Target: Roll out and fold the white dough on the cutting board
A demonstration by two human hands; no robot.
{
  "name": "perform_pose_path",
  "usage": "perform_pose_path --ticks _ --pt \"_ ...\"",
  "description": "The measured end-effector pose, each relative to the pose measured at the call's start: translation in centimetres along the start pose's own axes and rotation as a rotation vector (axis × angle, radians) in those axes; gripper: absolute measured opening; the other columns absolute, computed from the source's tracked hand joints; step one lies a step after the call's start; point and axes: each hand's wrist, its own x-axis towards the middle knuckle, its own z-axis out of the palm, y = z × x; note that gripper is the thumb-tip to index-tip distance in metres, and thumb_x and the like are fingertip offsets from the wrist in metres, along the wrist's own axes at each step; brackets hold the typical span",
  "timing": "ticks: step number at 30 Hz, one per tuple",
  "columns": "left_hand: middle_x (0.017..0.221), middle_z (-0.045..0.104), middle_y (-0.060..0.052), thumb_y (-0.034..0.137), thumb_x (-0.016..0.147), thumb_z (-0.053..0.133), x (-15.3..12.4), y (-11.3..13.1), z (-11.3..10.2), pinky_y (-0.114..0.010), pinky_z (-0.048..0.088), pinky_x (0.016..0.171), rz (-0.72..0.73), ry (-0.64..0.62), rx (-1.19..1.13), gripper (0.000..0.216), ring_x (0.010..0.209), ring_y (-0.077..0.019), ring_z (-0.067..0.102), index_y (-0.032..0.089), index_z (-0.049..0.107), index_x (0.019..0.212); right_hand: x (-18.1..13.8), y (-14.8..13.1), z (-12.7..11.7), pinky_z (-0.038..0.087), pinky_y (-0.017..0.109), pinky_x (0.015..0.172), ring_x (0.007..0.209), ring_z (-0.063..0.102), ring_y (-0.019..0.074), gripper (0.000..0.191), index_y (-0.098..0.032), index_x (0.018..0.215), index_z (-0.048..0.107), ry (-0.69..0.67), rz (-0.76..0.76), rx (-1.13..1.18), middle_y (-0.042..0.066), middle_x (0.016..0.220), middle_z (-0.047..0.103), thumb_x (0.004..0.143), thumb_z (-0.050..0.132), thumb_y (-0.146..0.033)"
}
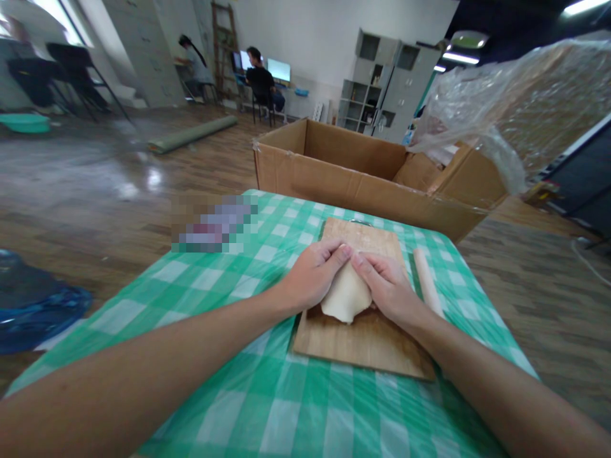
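Observation:
A pale, smooth piece of dough hangs between my two hands above a wooden cutting board. My left hand grips its upper left side, thumb on top and fingers curled beneath. From the other side my right hand pinches its upper right edge, also with the thumb on top. The two thumbs nearly meet at the top of the dough, and its lower edge droops to a small point. Just right of the board lies a wooden rolling pin. The undersides of my fingers are hidden.
A green and white checked cloth covers the table. Beyond its far edge stands a large open cardboard box with plastic wrap. A blurred-out item lies at the left edge. Two seated people are at the back wall.

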Motion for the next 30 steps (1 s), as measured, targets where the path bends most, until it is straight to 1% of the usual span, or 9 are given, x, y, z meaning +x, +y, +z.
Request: perform_pose_path --ticks 3,6,9,12,15,18,22,25,30 --pt "0.075 0.060 0.001 0.052 0.099 0.058 0.02 -0.26 -0.02 -0.026 0.041 0.062 -0.046 0.047 -0.067 0.038 0.070 -0.0144 0.054 0.018 0.061 0.081 -0.03 0.42 0.03 0.029 0.025 0.038 0.044 0.042 0.0109 0.047 -0.021 0.079 0.062 -0.046 0.089 0.096 -0.005 0.057 0.051 0.102 0.052 -0.062" --pt "0.073 0.058 0.001 0.055 0.095 0.063 0.10 -0.38 -0.18 -0.025 0.041 0.059 -0.094 0.076 -0.152 0.042 0.067 -0.0136 0.053 0.018 0.059 0.078 0.05 0.55 -0.08 0.033 0.024 0.046 0.053 0.045 0.0108 0.044 -0.020 0.080 0.063 -0.036 -0.001 0.046 -0.003 0.064 0.053 0.101 0.057 -0.057" --pt "0.077 0.065 -0.002 0.057 0.090 0.069 0.17 -0.15 -0.28 -0.026 0.046 0.061 -0.172 -0.003 -0.291 0.041 0.069 -0.0155 0.060 0.017 0.062 0.083 0.12 0.44 -0.14 0.038 0.025 0.054 0.062 0.049 0.0125 0.042 -0.019 0.081 0.065 0.008 -0.074 -0.006 -0.001 0.070 0.057 0.102 0.057 -0.055" --pt "0.080 0.070 -0.004 0.055 0.086 0.077 0.19 0.09 -0.20 -0.027 0.050 0.063 -0.216 -0.052 -0.354 0.041 0.069 -0.0164 0.064 0.016 0.065 0.088 0.11 0.44 -0.07 0.036 0.024 0.047 0.054 0.047 0.0117 0.044 -0.021 0.080 0.064 0.030 -0.013 0.089 -0.003 0.064 0.055 0.100 0.058 -0.059" --pt "0.079 0.071 -0.002 0.053 0.084 0.079 0.19 0.08 -0.09 -0.026 0.051 0.060 -0.220 -0.009 -0.377 0.039 0.066 -0.0158 0.065 0.017 0.063 0.087 0.10 0.55 -0.03 0.027 0.023 0.036 0.041 0.042 0.0101 0.048 -0.022 0.080 0.061 -0.004 0.091 0.173 -0.005 0.055 0.051 0.100 0.054 -0.064" --pt "0.073 0.068 0.001 0.052 0.083 0.080 0.26 -0.09 -0.14 -0.024 0.049 0.056 -0.217 0.050 -0.372 0.039 0.060 -0.0135 0.062 0.018 0.060 0.085 0.13 0.56 -0.09 0.023 0.021 0.034 0.038 0.039 0.0082 0.045 -0.021 0.083 0.062 -0.030 0.098 0.145 -0.006 0.053 0.051 0.100 0.056 -0.062" --pt "0.077 0.070 -0.001 0.052 0.083 0.081 0.43 -0.22 -0.45 -0.024 0.050 0.058 -0.237 0.023 -0.388 0.039 0.064 -0.0140 0.064 0.017 0.064 0.088 0.19 0.30 -0.15 0.022 0.020 0.036 0.039 0.037 0.0068 0.042 -0.021 0.081 0.062 0.003 0.022 0.104 -0.007 0.049 0.048 0.101 0.059 -0.058" --pt "0.089 0.075 -0.005 0.049 0.082 0.083 0.51 -0.27 -0.60 -0.027 0.054 0.065 -0.250 -0.025 -0.413 0.040 0.073 -0.0170 0.069 0.016 0.067 0.099 0.29 0.17 -0.19 0.022 0.020 0.033 0.036 0.037 0.0070 0.043 -0.021 0.081 0.062 0.035 0.063 0.156 -0.007 0.048 0.050 0.099 0.060 -0.060" --pt "0.088 0.075 -0.006 0.051 0.084 0.081 0.48 -0.42 -0.49 -0.027 0.054 0.064 -0.207 0.049 -0.388 0.041 0.073 -0.0179 0.070 0.016 0.065 0.099 0.46 0.14 -0.24 0.027 0.018 0.029 0.032 0.043 0.0076 0.049 -0.021 0.075 0.060 0.043 0.127 0.194 -0.005 0.049 0.057 0.096 0.059 -0.065"
